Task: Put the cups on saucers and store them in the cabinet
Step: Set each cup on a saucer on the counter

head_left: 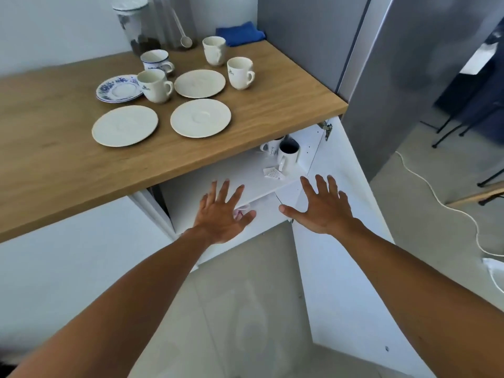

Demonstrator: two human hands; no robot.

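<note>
1. both hands, left [221, 216] and right [321, 207], spread empty before the open cabinet [272, 184].
2. cabinet shelf holds two mugs [286, 154].
3. four cups [155, 84] and saucers [200, 118] sit apart on the counter [54, 159].

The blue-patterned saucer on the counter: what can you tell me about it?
The blue-patterned saucer is white, glazed like ceramic, with blue floral print round the rim and a plain centre well. It lies flat on the wooden counter, seemingly stacked on another saucer. It is empty; a white cup stands against its right edge.
</note>
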